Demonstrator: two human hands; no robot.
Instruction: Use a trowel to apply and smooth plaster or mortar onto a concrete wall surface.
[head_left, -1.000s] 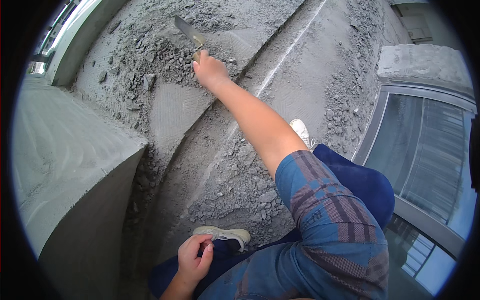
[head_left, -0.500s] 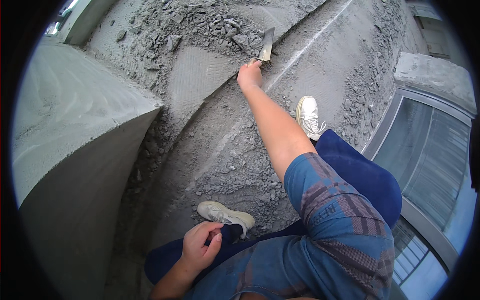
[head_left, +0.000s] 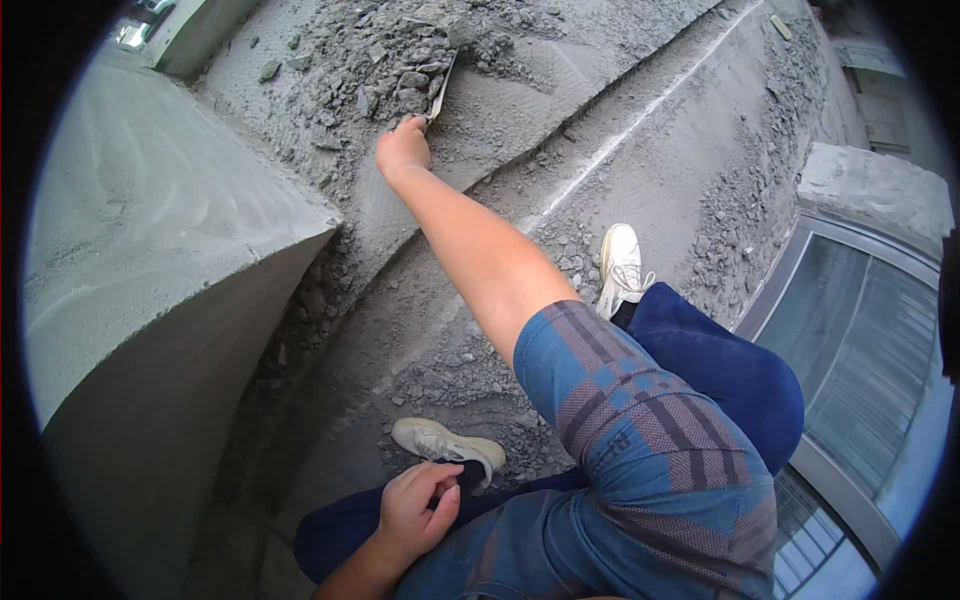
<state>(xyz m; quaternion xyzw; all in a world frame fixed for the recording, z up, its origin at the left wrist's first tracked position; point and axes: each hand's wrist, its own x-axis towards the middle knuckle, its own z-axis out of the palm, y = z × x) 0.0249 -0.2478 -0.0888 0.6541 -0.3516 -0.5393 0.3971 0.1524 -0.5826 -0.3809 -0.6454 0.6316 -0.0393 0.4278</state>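
My right hand (head_left: pixel 403 148) is stretched far forward, closed round the handle of a metal trowel (head_left: pixel 441 93). Seen nearly edge-on, the trowel's narrow blade stands against the right side of a heap of broken grey rubble (head_left: pixel 385 75). My fingers cover the handle. Close to my body, above my lap, my left hand (head_left: pixel 420 510) is loosely curled with its thumb near the fingertips; nothing shows in it. Just beyond that hand is my left shoe (head_left: pixel 440 437).
A concrete block (head_left: pixel 170 200) with a sharp corner rises at the left. A ledge crosses the dusty ground beside a pale line (head_left: pixel 640 125). Loose rubble lies around my right shoe (head_left: pixel 622 262). At the right is a framed glass window (head_left: pixel 850 340) beside a concrete block (head_left: pixel 875 180).
My right hand has swung left with the trowel, from beside the ledge to the rubble heap. The blade has turned edge-on. My left hand has shifted slightly right and down.
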